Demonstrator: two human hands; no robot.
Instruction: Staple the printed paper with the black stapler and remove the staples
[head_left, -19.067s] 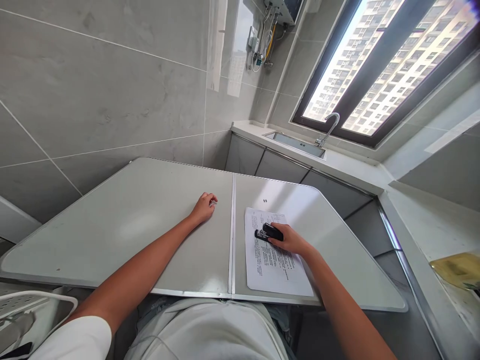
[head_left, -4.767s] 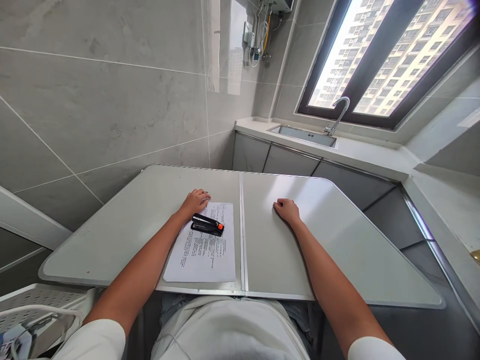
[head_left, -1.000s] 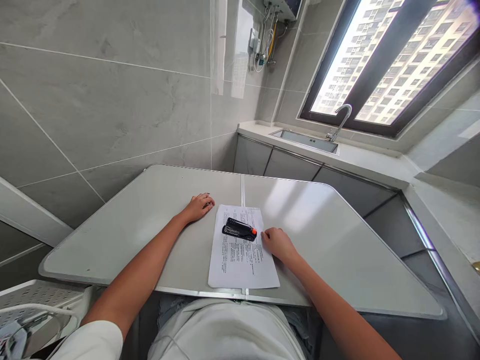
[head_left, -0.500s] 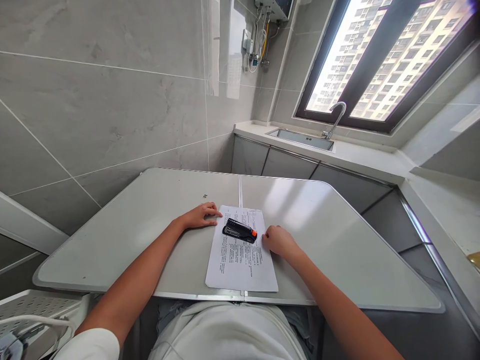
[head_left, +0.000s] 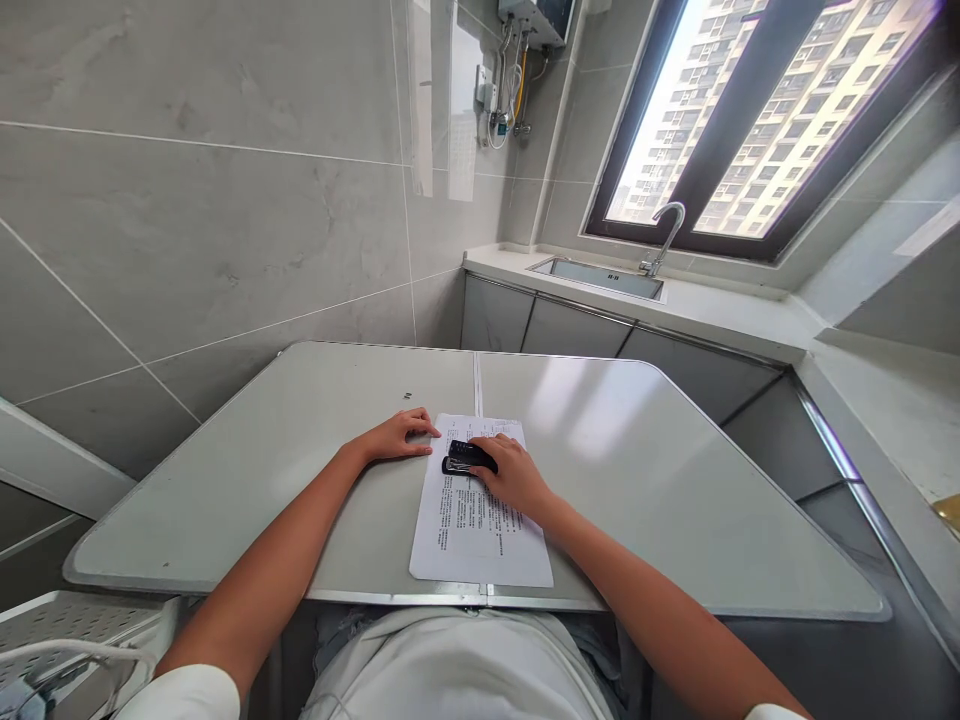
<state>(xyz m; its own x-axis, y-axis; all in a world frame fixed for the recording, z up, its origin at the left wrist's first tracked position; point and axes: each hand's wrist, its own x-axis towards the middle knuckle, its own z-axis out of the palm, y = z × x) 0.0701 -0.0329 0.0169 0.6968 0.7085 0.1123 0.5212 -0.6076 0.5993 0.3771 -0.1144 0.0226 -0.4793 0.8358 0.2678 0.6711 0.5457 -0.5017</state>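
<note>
A black stapler (head_left: 456,462) lies over the upper part of a printed sheet of paper (head_left: 480,550). My right hand (head_left: 514,474) is closed round the stapler's right end, thumb on the near side and fingers over the far side, hiding its orange tip. My left hand (head_left: 401,436) rests on the table at the paper's upper left edge. Its fingers are apart, with the fingertips touching or just beside the paper's edge, and nothing is held in it. Behind the left hand, small dark bits (head_left: 407,396), perhaps staples, lie on the table.
The light folding table (head_left: 615,480) has a metal seam down its middle, under the paper. Beyond it stand a counter with a sink (head_left: 600,275) and a tap (head_left: 666,235) below a window. A white perforated rack (head_left: 75,625) with a cable is at the lower left.
My right hand has moved left from the paper's right edge onto the stapler and gripped it. The stapler has turned slightly. My left hand stays about where it was.
</note>
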